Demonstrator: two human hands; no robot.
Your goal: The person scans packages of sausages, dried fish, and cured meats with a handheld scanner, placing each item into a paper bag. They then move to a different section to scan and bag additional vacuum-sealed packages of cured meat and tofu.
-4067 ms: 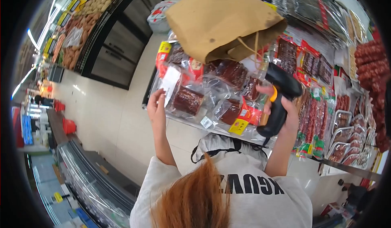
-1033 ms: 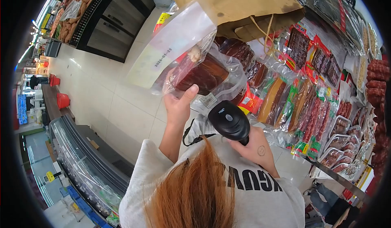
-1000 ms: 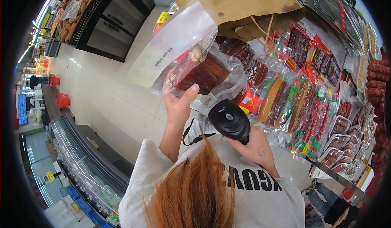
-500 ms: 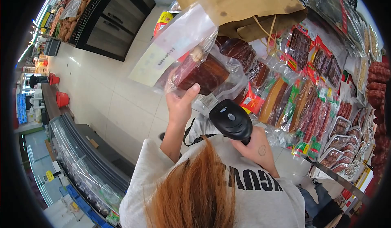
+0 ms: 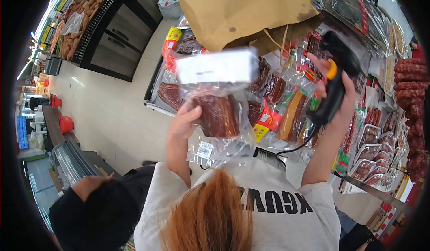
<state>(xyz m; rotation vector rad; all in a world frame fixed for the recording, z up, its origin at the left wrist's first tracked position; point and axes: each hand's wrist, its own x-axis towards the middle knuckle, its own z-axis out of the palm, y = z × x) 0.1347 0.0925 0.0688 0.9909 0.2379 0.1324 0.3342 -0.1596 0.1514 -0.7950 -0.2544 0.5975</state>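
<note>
My left hand (image 5: 182, 122) is closed on the edge of a clear plastic pack of dark cured meat (image 5: 219, 116). The pack's white top flap (image 5: 217, 67) is blurred, and a barcode label (image 5: 204, 150) shows at its lower end. In my right hand (image 5: 344, 101) is a black barcode scanner (image 5: 330, 99) with a yellow trigger, held up over the display with its head pointing away. A cable hangs from its handle. Some of the right-hand fingers are stretched out, while others wrap the handle.
A brown paper bag (image 5: 246, 13) lies across the display at the back. Packed sausages and cured meats, meat trays (image 5: 365, 152) and hanging sausages (image 5: 410, 112) fill the right side. At lower left stands another person in black (image 5: 103, 210). A dark cabinet (image 5: 116, 40) is farther left.
My right hand has swung the scanner up and right, away from the pack. The pack has turned and come lower, its barcode label now toward me. A person in black has appeared at lower left.
</note>
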